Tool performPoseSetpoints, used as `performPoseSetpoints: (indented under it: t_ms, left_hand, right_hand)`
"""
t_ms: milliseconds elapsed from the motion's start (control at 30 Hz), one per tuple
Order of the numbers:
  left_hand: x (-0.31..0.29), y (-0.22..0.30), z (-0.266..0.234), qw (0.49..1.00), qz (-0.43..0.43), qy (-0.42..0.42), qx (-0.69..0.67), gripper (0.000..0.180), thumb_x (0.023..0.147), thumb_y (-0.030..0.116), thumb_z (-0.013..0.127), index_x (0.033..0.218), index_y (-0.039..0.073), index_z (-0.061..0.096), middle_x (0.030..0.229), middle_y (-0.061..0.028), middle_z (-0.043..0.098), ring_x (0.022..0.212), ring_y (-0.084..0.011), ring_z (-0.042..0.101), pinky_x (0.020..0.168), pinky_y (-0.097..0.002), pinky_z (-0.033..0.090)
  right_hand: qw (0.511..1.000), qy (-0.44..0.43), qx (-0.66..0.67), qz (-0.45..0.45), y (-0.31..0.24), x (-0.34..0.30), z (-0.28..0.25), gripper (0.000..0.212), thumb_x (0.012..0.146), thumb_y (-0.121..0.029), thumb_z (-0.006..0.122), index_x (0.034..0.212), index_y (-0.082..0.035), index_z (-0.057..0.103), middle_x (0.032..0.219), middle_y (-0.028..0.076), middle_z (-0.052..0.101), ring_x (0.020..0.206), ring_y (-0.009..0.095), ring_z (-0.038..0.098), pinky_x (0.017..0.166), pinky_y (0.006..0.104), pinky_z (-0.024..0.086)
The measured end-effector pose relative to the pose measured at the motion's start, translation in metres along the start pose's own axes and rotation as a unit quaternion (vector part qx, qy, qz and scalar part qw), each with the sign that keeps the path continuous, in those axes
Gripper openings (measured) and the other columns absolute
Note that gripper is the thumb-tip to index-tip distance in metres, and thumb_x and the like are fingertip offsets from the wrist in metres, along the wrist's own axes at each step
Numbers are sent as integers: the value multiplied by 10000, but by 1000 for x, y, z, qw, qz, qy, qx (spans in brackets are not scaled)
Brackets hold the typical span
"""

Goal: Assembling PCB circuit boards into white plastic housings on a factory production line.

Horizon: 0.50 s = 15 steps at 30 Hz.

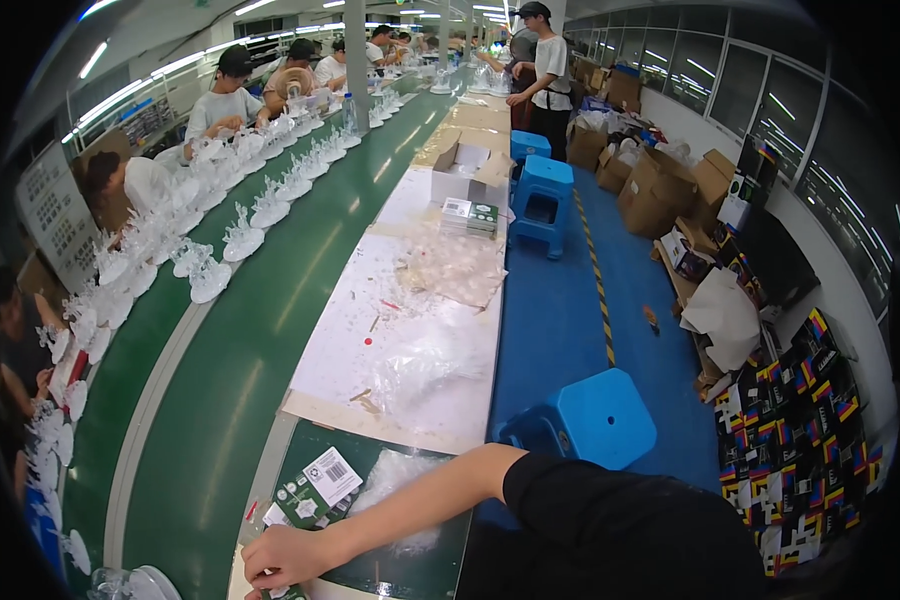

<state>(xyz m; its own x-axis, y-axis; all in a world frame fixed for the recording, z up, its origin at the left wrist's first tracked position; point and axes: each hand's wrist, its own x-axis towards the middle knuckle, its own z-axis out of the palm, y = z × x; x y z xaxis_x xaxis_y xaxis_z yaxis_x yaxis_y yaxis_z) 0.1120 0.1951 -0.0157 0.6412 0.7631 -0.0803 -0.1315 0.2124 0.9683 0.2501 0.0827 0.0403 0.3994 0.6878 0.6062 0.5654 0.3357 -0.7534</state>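
Observation:
My right hand (282, 556) reaches in from the right to the near end of the workbench. Its fingers are curled down and pressed together on a small green-and-white printed packet (288, 593), mostly cut off by the lower edge. Just beyond the hand lie several similar green-and-white packets (315, 490), one showing a white label with a barcode. Crumpled clear plastic film (398, 478) sits beside them, partly behind my forearm. At the lower left, a clear plastic piece on a round white base (135, 584) is partly in view. My left hand is out of the picture.
A green conveyor (220, 440) runs along the left, with rows of clear ornaments on white bases (210, 280). Farther up the bench are a plastic bag (450, 270) and an open carton (460, 170). Blue stools (600, 415) stand on the right. People work beyond the conveyor.

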Motion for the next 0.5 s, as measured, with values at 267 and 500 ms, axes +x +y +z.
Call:
performPoseSetpoints:
  t_ms: [267,500]
  left_hand:
    - [-10,-4,1,996,-43,71,-43,399,931,274,380,1076,-54,555,1031,-167,595,893,-274,603,784,-380,522]
    - [-5,3,1,987,81,-77,119,271,927,148,438,1088,-31,563,1029,-146,598,877,-246,611,754,-339,527]
  right_hand:
    - [993,-46,76,-77,-2,-1,2,42,747,-79,637,719,-51,648,652,70,571,593,219,563,522,308,430]
    - [989,-11,140,-33,-4,1,1,67,763,-80,637,739,-18,649,684,93,601,618,219,576,555,309,450]
